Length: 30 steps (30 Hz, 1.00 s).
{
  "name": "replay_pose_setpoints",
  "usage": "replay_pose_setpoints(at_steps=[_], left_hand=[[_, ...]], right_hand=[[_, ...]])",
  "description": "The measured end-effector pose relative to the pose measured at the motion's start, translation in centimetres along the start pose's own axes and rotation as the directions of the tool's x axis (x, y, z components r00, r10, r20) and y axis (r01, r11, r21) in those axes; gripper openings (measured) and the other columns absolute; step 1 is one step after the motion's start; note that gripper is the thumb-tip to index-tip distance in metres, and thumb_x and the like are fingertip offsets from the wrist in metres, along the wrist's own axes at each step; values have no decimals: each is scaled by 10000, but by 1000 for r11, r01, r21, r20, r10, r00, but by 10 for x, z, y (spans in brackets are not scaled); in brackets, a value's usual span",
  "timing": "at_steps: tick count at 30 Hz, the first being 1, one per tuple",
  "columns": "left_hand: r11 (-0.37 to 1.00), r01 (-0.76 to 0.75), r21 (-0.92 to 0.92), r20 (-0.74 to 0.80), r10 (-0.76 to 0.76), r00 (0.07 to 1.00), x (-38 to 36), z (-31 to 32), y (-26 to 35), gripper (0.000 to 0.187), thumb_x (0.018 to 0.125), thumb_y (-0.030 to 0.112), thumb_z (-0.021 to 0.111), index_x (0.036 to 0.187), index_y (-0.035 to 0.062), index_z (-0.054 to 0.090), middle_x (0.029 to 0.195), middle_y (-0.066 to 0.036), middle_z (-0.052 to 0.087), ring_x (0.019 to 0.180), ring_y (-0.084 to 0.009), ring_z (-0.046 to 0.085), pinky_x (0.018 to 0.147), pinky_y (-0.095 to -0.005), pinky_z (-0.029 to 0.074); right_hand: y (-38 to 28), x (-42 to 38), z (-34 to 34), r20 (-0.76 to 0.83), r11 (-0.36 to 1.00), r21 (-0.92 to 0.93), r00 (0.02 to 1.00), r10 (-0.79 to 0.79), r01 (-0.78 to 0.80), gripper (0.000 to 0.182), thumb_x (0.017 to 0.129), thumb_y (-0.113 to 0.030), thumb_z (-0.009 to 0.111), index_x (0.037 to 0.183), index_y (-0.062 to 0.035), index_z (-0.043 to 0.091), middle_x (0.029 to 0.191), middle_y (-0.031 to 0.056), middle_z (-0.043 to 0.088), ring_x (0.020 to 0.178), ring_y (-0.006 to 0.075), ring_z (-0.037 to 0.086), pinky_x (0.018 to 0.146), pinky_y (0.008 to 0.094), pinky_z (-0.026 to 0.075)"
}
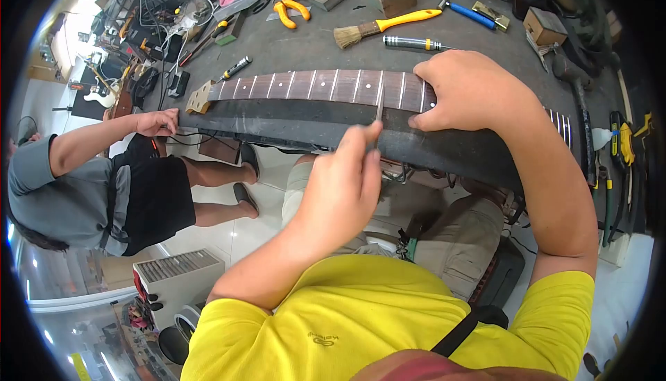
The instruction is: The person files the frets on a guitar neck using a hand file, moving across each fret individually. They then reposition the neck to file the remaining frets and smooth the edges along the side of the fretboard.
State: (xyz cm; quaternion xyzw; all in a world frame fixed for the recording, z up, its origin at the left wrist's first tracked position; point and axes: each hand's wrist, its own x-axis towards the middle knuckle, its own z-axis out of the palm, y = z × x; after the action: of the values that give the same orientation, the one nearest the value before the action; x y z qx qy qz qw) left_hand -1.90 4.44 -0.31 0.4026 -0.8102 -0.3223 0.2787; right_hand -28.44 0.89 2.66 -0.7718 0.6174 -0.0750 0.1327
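Yellow shirt point(388, 311) nearest, guitar neck point(316, 86) runs beneath the right grip point(472, 93).

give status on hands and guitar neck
Left hand holding thin tool at frets. Right hand gripping guitar neck. Neck fretted side up. Brush beyond it, clear.

At the dark bench point(298, 49), the person in yellow point(333, 311) grips a guitar neck point(312, 86) with the right hand point(472, 93), while the left hand point(345, 176) holds 1 slim metal tool point(380, 107) across its near edge. Beyond lies 1 yellow-handled brush point(388, 25); another person's hand point(159, 123) is at the bench's edge.
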Motion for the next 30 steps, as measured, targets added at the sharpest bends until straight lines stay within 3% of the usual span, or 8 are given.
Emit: replay_pose_setpoints(at_steps=[3,5,8,11,15,20,27,30], left_hand=[[999,-49,6,-2,49,999,49,5,-9,299,1105,-4,592,1398,-18,652,644,-71,643,567,-126,613,598,-316,500],[999,18,-47,19,-17,1000,48,6,-7,318,1104,-13,588,1417,-19,645,638,-73,630,562,-131,610,599,-306,494],[999,-35,4,-11,35,999,-8,4,-5,336,1103,-11,596,1437,-16,641,649,-66,649,568,-125,604,592,-310,493],[1000,-9,-18,4,9,1000,-1,1,-4,321,1108,6,601,1425,-22,642,655,-62,657,571,-123,605,587,-314,492],[1000,-12,-7,12,12,1000,63,8,-11,310,1111,28,609,1413,-33,643,660,-70,663,574,-122,607,579,-334,488],[999,-15,-35,15,16,1000,-15,0,-7,349,1106,2,592,1452,-18,633,669,-83,661,580,-122,623,590,-317,501],[1000,-13,15,28,13,1000,68,4,-10,319,1102,14,605,1415,-24,653,648,-85,632,572,-145,615,584,-337,494],[998,-61,20,-17,61,998,12,0,-5,320,1100,6,599,1413,-18,659,650,-79,637,568,-143,622,588,-327,499]], right_hand=[[-10,4,-11,110,999,14,993,36,-38,528,795,-468,827,1011,12,791,973,236,799,974,418,783,895,500,623],[-8,2,-14,129,999,-10,991,35,-34,530,796,-463,827,1019,17,790,980,230,801,983,409,786,896,497,623],[-3,2,-6,65,1000,-15,998,10,-9,530,791,-460,826,1019,17,789,964,228,800,974,407,785,889,493,625],[0,2,-1,22,1000,-20,1000,2,-1,519,795,-456,822,1013,14,790,956,226,799,966,407,784,885,493,625],[-8,2,-12,146,998,-12,987,65,-64,526,802,-458,818,1024,18,787,987,229,797,995,408,779,906,497,620],[-2,1,-5,65,1000,-8,998,11,-11,535,796,-470,825,1015,17,789,956,225,799,968,413,782,889,497,624],[-8,2,-12,131,998,-22,989,67,-64,545,797,-477,823,1028,16,791,1001,234,800,1001,413,781,904,504,621],[-3,4,-10,123,999,-5,991,49,-49,538,796,-475,826,1025,11,795,1008,233,802,1014,411,782,908,502,622]])
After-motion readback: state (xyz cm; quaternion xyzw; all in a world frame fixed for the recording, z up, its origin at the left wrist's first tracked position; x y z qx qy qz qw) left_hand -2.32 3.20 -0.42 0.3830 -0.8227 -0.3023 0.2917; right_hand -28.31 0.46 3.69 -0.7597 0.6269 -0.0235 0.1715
